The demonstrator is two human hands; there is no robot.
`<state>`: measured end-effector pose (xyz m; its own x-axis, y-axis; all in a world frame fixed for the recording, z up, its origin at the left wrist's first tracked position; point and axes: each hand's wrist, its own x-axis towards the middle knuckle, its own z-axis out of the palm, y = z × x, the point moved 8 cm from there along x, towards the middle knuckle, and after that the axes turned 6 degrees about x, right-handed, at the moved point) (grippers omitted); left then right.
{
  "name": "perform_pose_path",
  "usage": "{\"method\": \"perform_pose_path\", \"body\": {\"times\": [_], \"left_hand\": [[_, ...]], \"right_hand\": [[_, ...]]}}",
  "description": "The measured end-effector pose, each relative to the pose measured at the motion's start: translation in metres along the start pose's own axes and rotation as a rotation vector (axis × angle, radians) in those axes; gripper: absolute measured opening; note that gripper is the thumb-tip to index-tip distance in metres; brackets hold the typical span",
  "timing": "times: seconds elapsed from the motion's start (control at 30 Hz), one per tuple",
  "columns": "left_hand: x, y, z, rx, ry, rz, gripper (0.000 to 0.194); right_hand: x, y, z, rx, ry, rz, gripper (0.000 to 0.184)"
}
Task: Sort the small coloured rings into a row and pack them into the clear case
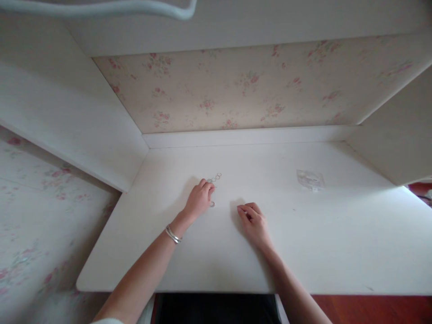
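Observation:
My left hand (200,198), with silver bangles (173,234) on its wrist, is closed in a pinch on the white desk. Right by its fingertips lies a short row of small thin rings (216,177). One more small ring (212,204) lies just below those fingers, partly hidden by the hand. Whatever the left fingertips hold is too small to make out. To the right, apart from the rings, my right hand (255,221) rests low over the desk with thumb and forefinger pressed together. Anything between them is too tiny to name.
A small clear plastic bag (310,180) lies on the white desk (337,243) to the right. White side panels (87,117) and a shelf above frame the desk, with floral wallpaper (229,90) behind. A pale curved bar (101,9) crosses the top left.

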<state>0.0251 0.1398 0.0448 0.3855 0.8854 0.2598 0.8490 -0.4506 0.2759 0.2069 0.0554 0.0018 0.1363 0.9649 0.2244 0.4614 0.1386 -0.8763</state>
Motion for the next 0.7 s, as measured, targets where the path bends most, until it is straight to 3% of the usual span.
{"method": "perform_pose_path", "body": {"times": [0.23, 0.7], "left_hand": [[-0.045, 0.006, -0.002, 0.034, -0.037, 0.006, 0.015], [-0.051, 0.014, 0.008, 0.093, -0.067, 0.067, 0.019]], "right_hand": [[0.0, 0.0, 0.003, -0.013, -0.012, -0.004, 0.031], [0.0, -0.002, 0.002, -0.031, -0.01, -0.008, 0.031]]}}
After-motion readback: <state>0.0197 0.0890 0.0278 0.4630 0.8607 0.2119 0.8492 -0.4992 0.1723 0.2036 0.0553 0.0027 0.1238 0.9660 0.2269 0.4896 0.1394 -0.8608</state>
